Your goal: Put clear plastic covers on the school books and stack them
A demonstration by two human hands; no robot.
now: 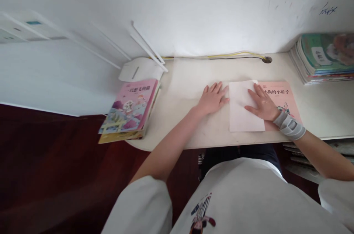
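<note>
My left hand (212,98) lies flat on the pale desk (190,127), fingers spread and holding nothing. Its fingertips are close to the left edge of a white sheet (243,110). My right hand (262,104) rests open across the sheet's right edge, palm down, with the fingers apart. On that wrist is a grey band. A pink book (279,92) with printed characters lies partly under the sheet and the right hand. Whether the sheet is loose or belongs to the book I cannot tell.
At the left desk end, a pink picture book (132,105) tops a small pile overhanging the edge. A stack of books (326,55) stands at the back right. Yellow and black cables (235,55) run along the wall into a desk hole (267,59).
</note>
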